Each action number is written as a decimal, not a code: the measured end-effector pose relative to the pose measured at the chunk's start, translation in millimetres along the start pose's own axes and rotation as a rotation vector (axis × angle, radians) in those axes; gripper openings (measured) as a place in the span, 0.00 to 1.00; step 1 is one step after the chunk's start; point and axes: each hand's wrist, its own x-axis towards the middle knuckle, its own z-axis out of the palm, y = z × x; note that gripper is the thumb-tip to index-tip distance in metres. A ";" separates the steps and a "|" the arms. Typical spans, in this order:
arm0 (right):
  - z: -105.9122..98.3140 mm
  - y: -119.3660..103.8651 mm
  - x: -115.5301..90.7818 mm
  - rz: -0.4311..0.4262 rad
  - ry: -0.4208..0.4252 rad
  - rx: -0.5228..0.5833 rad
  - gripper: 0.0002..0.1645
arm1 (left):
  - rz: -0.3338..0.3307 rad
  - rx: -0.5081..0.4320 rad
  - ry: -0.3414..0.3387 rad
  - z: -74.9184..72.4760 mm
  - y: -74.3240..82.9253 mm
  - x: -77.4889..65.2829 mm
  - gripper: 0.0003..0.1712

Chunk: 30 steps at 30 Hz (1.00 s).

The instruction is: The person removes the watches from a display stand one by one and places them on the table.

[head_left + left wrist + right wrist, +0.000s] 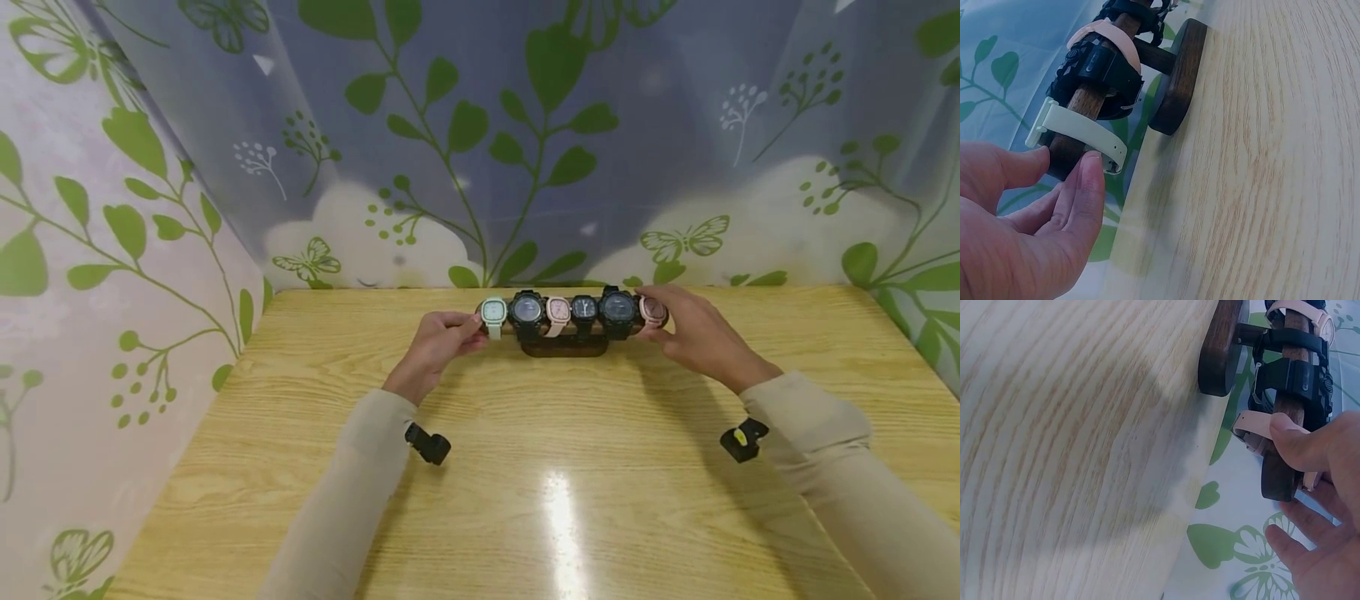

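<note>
Several watches hang on the dark wooden bar (1088,101) of a watch stand, whose rounded base (564,349) sits near the table's back edge. At the bar's left end is a mint-green watch (493,312); my left hand (437,347) pinches the bar's tip beside it, thumb on one side and fingers on the other. My right hand (703,335) grips a pink watch (653,312) at the right end, its thumb on the strap (1254,423) over the bar. Between them hang black watches (618,310) and another pink watch (558,311).
The light wood table (480,467) reaches back to a blue curtain (660,108) with green leaf and butterfly prints. Another printed curtain (60,275) hangs along the left side. A small black camera is strapped at each wrist.
</note>
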 end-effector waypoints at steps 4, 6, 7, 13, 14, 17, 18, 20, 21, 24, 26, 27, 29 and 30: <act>0.2 1.4 0.3 -0.012 0.005 0.001 0.37 | 0.002 0.003 -0.002 -0.4 -1.1 -0.3 0.17; -0.2 2.0 -0.2 -0.013 0.008 0.003 0.37 | 0.003 0.001 -0.004 -0.3 -0.9 -0.7 0.17; -0.5 2.5 -0.5 -0.015 0.010 0.002 0.37 | 0.004 0.000 -0.006 -0.2 -0.8 -0.8 0.17; -1.2 6.6 -3.5 -0.038 0.052 -0.009 0.38 | 0.011 0.008 0.000 -1.2 -0.1 -0.9 0.18; -1.1 7.1 -3.7 -0.043 0.060 -0.008 0.38 | 0.014 0.009 0.003 -1.5 -0.1 -0.8 0.18; -0.7 8.3 -4.2 -0.045 0.077 -0.004 0.38 | 0.020 0.009 0.002 -1.4 0.4 -1.2 0.17; -0.6 8.5 -4.3 -0.044 0.080 -0.004 0.38 | 0.023 0.008 0.000 -1.2 0.4 -1.2 0.17; -0.8 9.4 -4.5 -0.047 0.084 -0.005 0.38 | 0.024 0.006 -0.002 -0.4 0.8 -1.7 0.17; -0.9 9.9 -4.6 -0.047 0.085 -0.006 0.38 | 0.024 0.005 -0.001 0.0 1.1 -2.1 0.17; -1.3 11.9 -5.7 -0.060 0.094 -0.010 0.37 | 0.025 0.001 0.003 1.0 1.1 -2.4 0.17; -1.3 13.7 -6.8 -0.063 0.102 -0.015 0.36 | 0.023 0.000 0.002 1.4 1.0 -2.6 0.17; -1.0 14.8 -7.4 -0.064 0.107 -0.017 0.34 | 0.022 -0.001 0.002 1.6 1.1 -2.7 0.17; -0.5 16.9 -8.5 -0.073 0.120 -0.021 0.30 | 0.018 -0.004 0.003 1.8 1.0 -2.1 0.17; -0.1 17.9 -9.0 -0.078 0.125 -0.020 0.28 | 0.018 -0.003 0.003 1.8 1.0 -1.7 0.17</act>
